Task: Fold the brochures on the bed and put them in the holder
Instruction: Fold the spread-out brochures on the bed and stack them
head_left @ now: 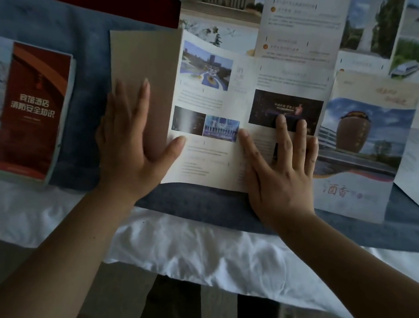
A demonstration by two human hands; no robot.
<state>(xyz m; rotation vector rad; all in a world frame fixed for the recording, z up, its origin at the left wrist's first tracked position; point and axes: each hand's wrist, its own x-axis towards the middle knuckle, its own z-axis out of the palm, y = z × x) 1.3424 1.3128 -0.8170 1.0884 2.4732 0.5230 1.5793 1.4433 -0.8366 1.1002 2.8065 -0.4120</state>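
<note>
- Tan paper makes up the left panel point(146, 59) of the open brochure point(208, 156) at the centre of the frame. A crease joins it to the printed panels on its right.
- This brochure lies on the blue bed runner point(194, 200), with the white sheet point(195, 254) below it toward the bottom of the frame.
- The left hand point(128, 146) rests flat on the tan panel, fingers straight. Its thumb spreads across the crease onto the printed page, and it pinches nothing.
- The right hand point(281, 170) presses flat, fingers spread, on the right-hand printed panel. The two hands are apart, one on each side of the crease.
- A red folded brochure point(30, 110) lies at the left of the frame on top of another sheet, well apart from both hands. No holder is plainly in view.
- More unfolded brochures point(298, 27) cover the upper right, and one showing a round building point(361, 151) lies just beside the right hand.
- The first fold of the central brochure appears to be the step in hand.
- The next move likely calls for swinging the tan panel over along the crease while the right hand keeps the sheet from sliding. The edges need lining up before the fold is pressed, and the soft bedding gives little backing.
</note>
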